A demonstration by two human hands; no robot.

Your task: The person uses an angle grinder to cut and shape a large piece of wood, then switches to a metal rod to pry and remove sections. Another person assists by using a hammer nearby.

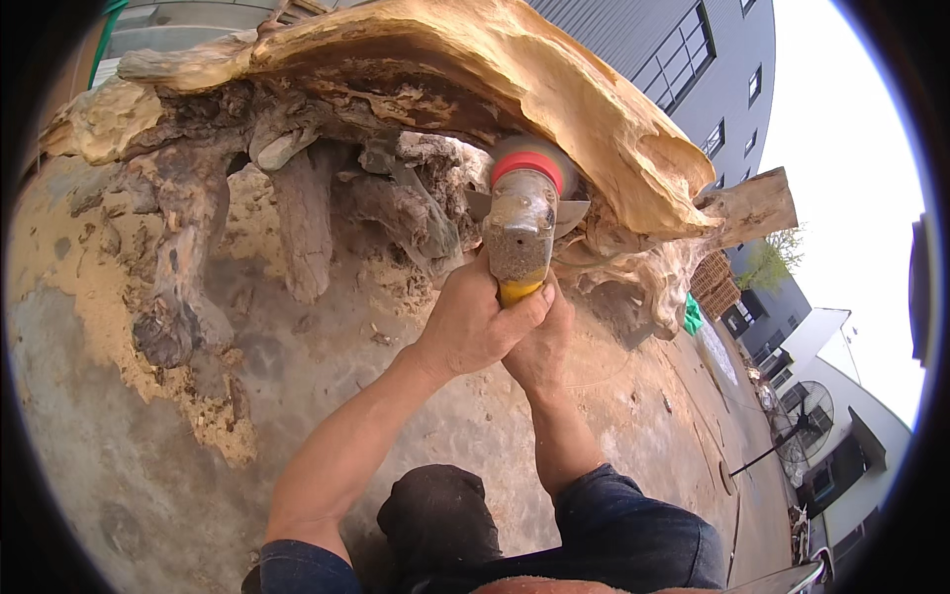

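Observation:
An angle grinder [522,233] with a dusty metal head, a yellow body and a red-rimmed disc [529,166] is held out in front of me. My left hand [473,319] wraps round the yellow body from the left, its thumb lying across it. From the right, my right hand [546,342] closes round the same body, touching the left. The disc meets or nearly meets the underside of a large root-wood piece [584,104]; exact contact is hard to tell. Pale, smoothed wood forms its top, while rough dark roots reach down toward the ground.
Sawdust [99,317] lies over the concrete ground [307,396] at the left. A standing fan [804,421] is on the right, beyond it low buildings. Stacked wood [714,285] and a green cloth [692,315] sit behind the root piece, near a grey building [633,40].

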